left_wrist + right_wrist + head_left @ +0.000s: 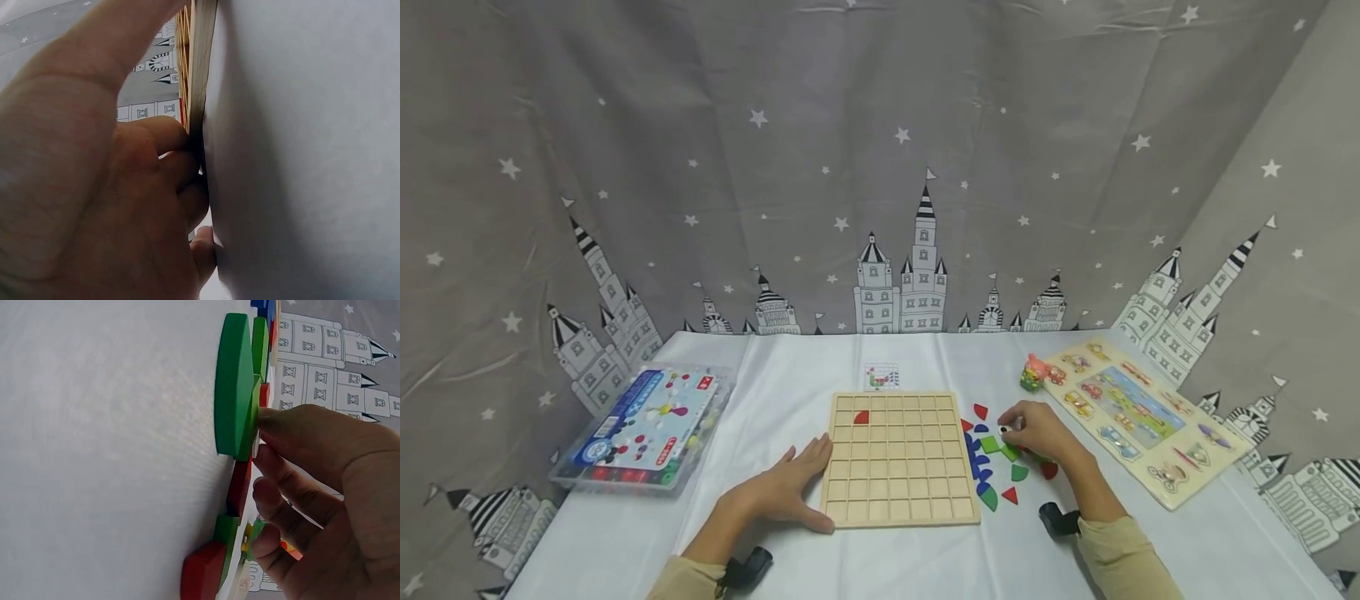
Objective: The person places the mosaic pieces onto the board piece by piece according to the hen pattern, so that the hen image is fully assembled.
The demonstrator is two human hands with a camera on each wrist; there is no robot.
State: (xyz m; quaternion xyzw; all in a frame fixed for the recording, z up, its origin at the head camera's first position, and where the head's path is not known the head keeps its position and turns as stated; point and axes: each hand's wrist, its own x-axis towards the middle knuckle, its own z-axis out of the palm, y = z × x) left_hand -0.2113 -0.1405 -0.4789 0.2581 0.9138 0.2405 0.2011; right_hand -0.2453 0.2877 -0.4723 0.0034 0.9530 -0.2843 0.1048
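Observation:
A wooden grid board (901, 475) lies flat on the table, with one red quarter-circle piece (861, 417) in an upper-left cell. My left hand (786, 487) is spread along the board's left edge, thumb by the near corner; the left wrist view shows the fingers (178, 169) against its wooden side. To the right, my right hand (1045, 429) pinches a small white piece with a black dot (1004, 431) between thumb and fingers. Around it lie a green quarter-circle piece (234, 387), light green squares (990, 445), blue half-circles (984, 476) and red pieces (1011, 496).
A small printed pattern card (882, 377) lies behind the board. At left sits a clear plastic case (643, 429) of coloured parts. A wooden picture puzzle (1150, 417) and a small pink-and-green figurine (1034, 372) are at right. A grey curtain (820, 150) hangs behind the table.

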